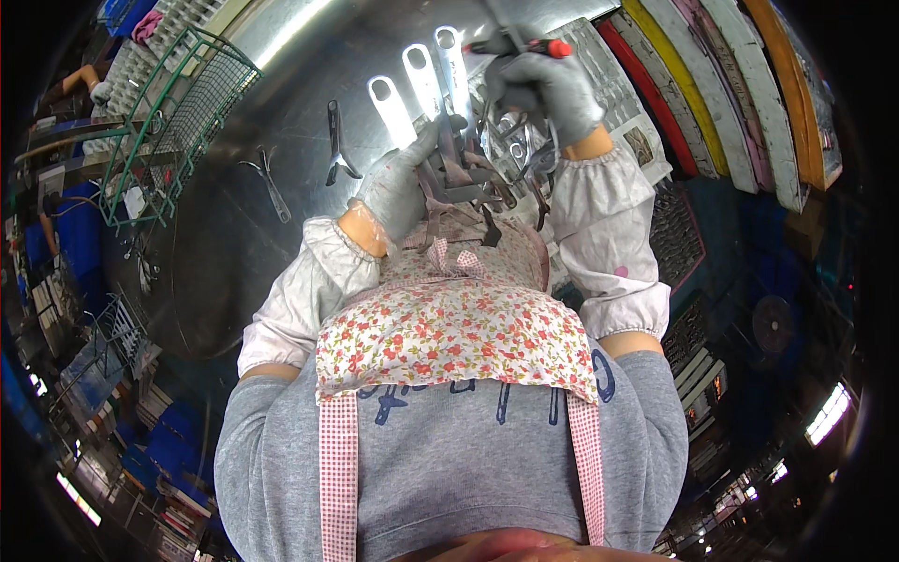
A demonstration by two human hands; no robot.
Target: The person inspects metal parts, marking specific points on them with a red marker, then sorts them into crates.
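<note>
My left hand (pixel 393 190), in a grey glove, is closed at the near end of a fan of shiny flat metal pieces (pixel 418 71) with oval holes. Dark metal parts (pixel 459 171) lie beside its fingers, above my floral apron (pixel 454 328). My right hand (pixel 554 92), also gloved and slightly blurred, grips a black-and-red tool (pixel 538 47) above the metal table (pixel 281 89); its exact kind is unclear. Below that hand, more dark metal pieces (pixel 536 161) are heaped. Two loose plier-like metal parts, one upright (pixel 337 145) and one slanting (pixel 272 186), rest left of my left hand.
A green wire basket (pixel 178 122) stands at the table's left side. On the right, long boards or bins with red (pixel 646 94), yellow (pixel 676 84) and orange (pixel 796 84) edges stand in a row. A grey tray of small parts (pixel 609 75) lies beyond my right hand.
</note>
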